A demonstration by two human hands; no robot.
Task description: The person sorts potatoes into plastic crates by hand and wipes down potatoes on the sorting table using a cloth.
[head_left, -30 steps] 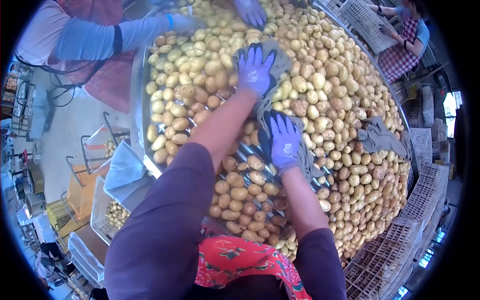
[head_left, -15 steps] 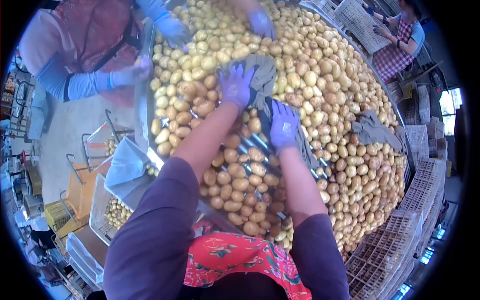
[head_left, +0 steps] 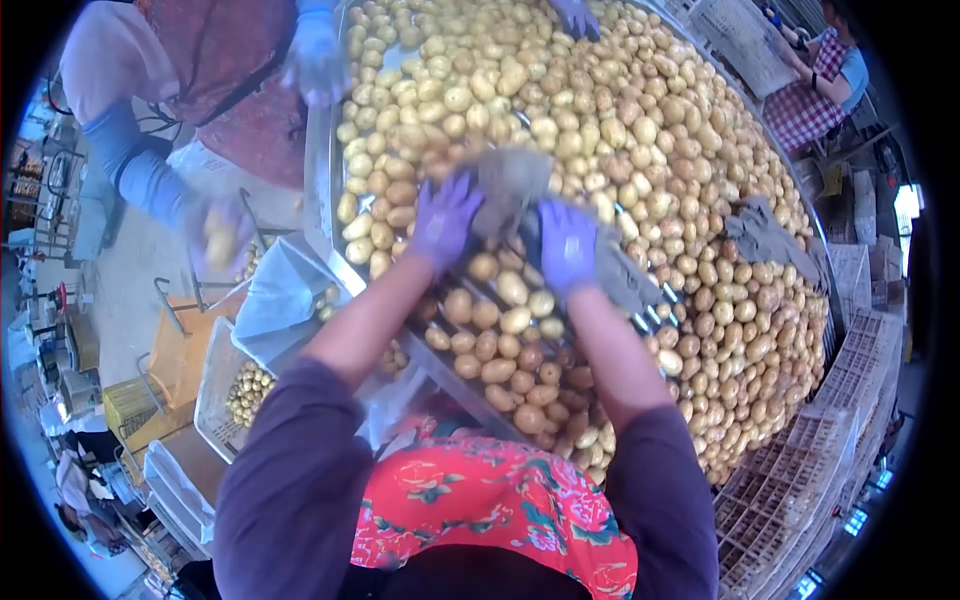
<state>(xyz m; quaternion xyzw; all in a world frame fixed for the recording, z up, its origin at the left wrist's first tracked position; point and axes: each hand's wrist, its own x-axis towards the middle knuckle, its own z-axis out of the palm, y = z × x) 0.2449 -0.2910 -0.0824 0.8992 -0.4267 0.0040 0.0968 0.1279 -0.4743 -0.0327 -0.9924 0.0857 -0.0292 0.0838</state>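
Two purple-gloved hands rest on a grey-brown cloth (head_left: 515,180) laid over potatoes (head_left: 700,180) on a large metal-edged table. My left hand (head_left: 445,222), fingers spread, lies at the cloth's left side, slightly blurred. At the cloth's right part, my right hand (head_left: 568,243) presses flat with fingers stretched forward. Below and between the hands, potatoes sit on shiny metal rollers. A second grey cloth (head_left: 770,240) lies crumpled on the potatoes at the right.
At the upper left a co-worker (head_left: 240,90) holds potatoes in one gloved hand. Another person's gloved hand (head_left: 577,17) shows at the top. A person in a checked apron (head_left: 815,90) handles a crate (head_left: 740,45). Stacked crates (head_left: 780,480) line the right; a potato-filled crate (head_left: 215,400) stands left.
Both my hands and the cloth have come down toward my body, the left hand also leftward. The co-worker's lower hand has moved away from the table edge, now with potatoes.
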